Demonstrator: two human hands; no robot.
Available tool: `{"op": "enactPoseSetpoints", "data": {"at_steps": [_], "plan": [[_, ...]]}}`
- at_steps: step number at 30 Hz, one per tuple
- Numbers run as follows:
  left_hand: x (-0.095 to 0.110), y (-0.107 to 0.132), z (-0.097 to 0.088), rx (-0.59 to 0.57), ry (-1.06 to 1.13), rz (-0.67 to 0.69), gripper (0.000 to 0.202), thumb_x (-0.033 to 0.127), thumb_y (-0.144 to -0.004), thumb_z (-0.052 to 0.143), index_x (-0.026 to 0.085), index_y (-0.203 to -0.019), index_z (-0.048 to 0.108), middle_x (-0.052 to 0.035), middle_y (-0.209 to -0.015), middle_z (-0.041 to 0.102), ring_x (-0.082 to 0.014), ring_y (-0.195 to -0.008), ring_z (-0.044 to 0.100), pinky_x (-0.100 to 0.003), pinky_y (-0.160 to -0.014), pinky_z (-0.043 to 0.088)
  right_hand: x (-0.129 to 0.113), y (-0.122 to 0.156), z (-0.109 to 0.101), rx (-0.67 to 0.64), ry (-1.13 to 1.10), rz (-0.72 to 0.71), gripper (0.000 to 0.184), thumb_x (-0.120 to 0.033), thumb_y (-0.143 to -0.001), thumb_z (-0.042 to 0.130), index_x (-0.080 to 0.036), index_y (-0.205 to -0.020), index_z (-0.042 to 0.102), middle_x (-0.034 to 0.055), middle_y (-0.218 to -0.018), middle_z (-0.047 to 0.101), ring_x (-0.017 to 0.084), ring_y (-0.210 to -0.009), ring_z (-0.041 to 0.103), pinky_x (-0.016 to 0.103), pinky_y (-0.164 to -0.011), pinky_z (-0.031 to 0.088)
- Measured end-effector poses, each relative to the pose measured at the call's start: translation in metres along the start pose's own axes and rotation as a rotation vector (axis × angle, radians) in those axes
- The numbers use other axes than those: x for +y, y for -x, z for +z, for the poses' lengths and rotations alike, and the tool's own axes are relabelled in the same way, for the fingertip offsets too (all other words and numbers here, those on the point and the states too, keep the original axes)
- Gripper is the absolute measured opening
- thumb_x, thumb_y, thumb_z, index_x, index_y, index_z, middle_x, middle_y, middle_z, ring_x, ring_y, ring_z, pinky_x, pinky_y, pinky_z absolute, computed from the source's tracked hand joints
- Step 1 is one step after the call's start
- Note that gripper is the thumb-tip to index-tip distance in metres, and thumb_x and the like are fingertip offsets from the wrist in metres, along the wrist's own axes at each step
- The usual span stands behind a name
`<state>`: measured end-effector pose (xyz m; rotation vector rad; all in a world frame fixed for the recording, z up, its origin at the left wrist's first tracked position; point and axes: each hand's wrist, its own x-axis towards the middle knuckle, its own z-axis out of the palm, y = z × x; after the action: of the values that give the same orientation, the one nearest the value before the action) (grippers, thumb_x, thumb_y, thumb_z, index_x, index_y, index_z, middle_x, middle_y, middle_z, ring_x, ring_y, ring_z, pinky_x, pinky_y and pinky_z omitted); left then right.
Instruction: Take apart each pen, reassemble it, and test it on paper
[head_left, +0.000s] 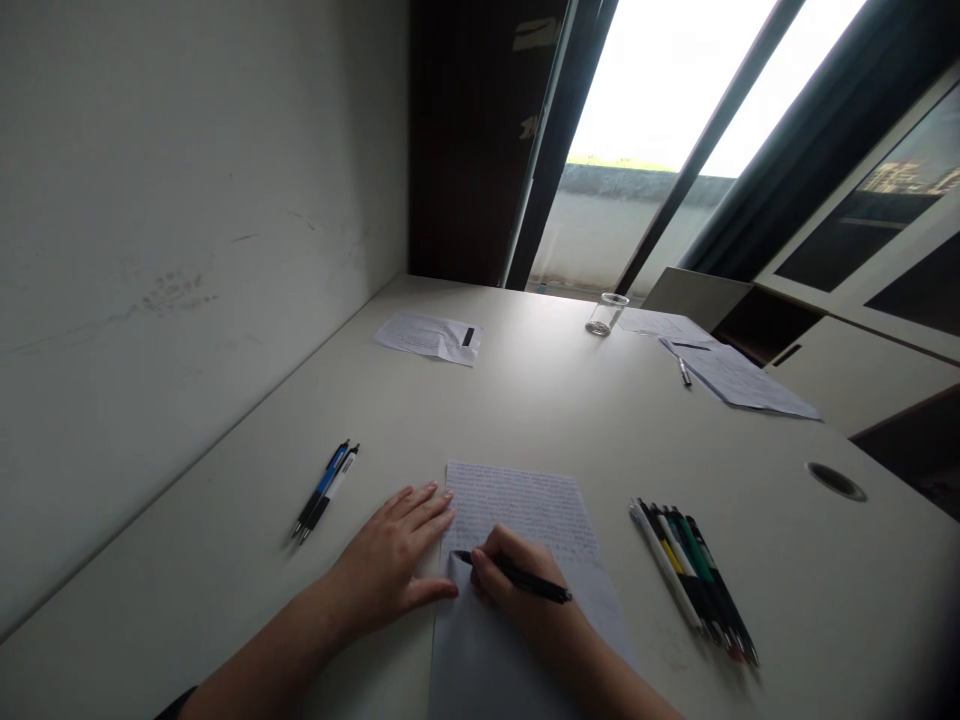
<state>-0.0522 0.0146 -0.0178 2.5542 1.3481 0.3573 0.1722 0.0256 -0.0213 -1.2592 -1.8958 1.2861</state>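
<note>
A sheet of paper [517,490] lies before me, its upper half filled with lines of handwriting and its lower part blank. My right hand [517,570] grips a black pen [536,583], with the pen's tip at the left end of the lowest written lines. Flat at the sheet's left edge rests my left hand [397,550], fingers stretched out and the fingertips touching the paper. Left of that hand are a blue pen [322,487] and a white-and-black pen [330,495], side by side on the table.
Several pens [694,580] lie in a row to the right on the white table [525,410]. Farther back are a crumpled paper [427,337], a drinking glass [606,314], stacked papers [739,380] and another pen [684,372]. A round cable hole [836,482] is at the right. A wall [187,250] borders the left.
</note>
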Motion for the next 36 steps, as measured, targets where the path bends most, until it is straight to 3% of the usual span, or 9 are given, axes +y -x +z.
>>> {"op": "enactPoseSetpoints", "data": {"at_steps": [15,22,29,36], "plan": [[-0.0003,0.0001,0.0012,0.043,0.019,0.016,0.075,0.062,-0.085,0.059,0.025,-0.147,0.039,-0.0082,-0.154,0.039,-0.0289,-0.143,0.034,-0.050,-0.117,0.029,-0.0031,-0.0002,-0.0021,-0.001,0.168,-0.071,0.018,-0.025,-0.086,0.054,-0.021,-0.069,0.049,-0.0028,-0.064,0.060,0.013,-0.059,0.049,0.024,-0.059,0.036],[-0.0012,0.0003,0.0021,0.040,0.005,0.018,0.075,0.062,-0.085,0.059,0.024,-0.147,0.039,-0.0080,-0.154,0.038,-0.0287,-0.143,0.034,-0.049,-0.117,0.029,-0.0105,-0.0021,-0.0049,-0.011,0.146,-0.045,0.019,-0.024,-0.085,0.053,-0.021,-0.067,0.048,-0.0018,-0.065,0.062,0.014,-0.060,0.053,0.025,-0.059,0.037],[-0.0020,0.0010,0.0038,0.054,0.008,0.023,0.076,0.062,-0.084,0.061,0.024,-0.146,0.040,-0.0084,-0.154,0.039,-0.0287,-0.143,0.034,-0.050,-0.116,0.031,-0.0024,-0.0008,-0.0023,-0.008,-0.042,0.035,0.021,-0.028,-0.089,0.050,-0.023,-0.070,0.047,-0.0019,-0.062,0.065,0.014,-0.057,0.058,0.024,-0.059,0.043],[-0.0009,0.0003,0.0025,0.054,0.004,0.023,0.075,0.062,-0.085,0.060,0.023,-0.146,0.041,-0.0087,-0.154,0.038,-0.0288,-0.143,0.033,-0.049,-0.117,0.030,-0.0026,-0.0009,-0.0022,0.006,0.071,-0.019,0.023,-0.028,-0.089,0.052,-0.022,-0.068,0.045,-0.0037,-0.060,0.061,0.013,-0.056,0.053,0.024,-0.058,0.039]]}}
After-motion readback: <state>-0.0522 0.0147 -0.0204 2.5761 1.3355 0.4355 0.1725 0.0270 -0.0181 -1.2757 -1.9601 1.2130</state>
